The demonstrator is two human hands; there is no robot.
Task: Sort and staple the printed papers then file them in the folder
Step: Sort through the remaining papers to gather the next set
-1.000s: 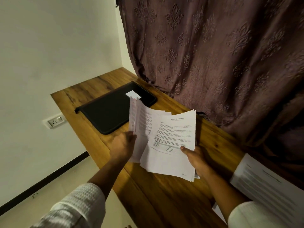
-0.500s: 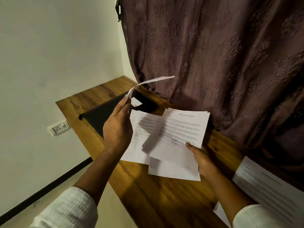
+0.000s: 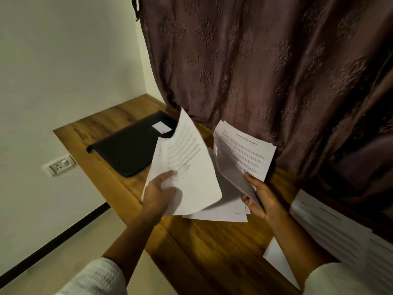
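Note:
My left hand grips the lower left corner of a printed sheet that curls up above the wooden table. My right hand holds a thin bundle of printed papers by its lower edge, tilted upward. More white sheets lie flat on the table under both hands. A black zip folder lies closed at the back left, with a small white label on it. No stapler shows.
Another stack of printed papers lies at the table's right edge, beside my right sleeve. A brown patterned curtain hangs along the table's far side. The wall at the left has a socket. The floor lies beyond the table's near-left edge.
My left hand has come down from holding one sheet high and now grips a sheet low over the pile. My right hand has tilted its bundle up.

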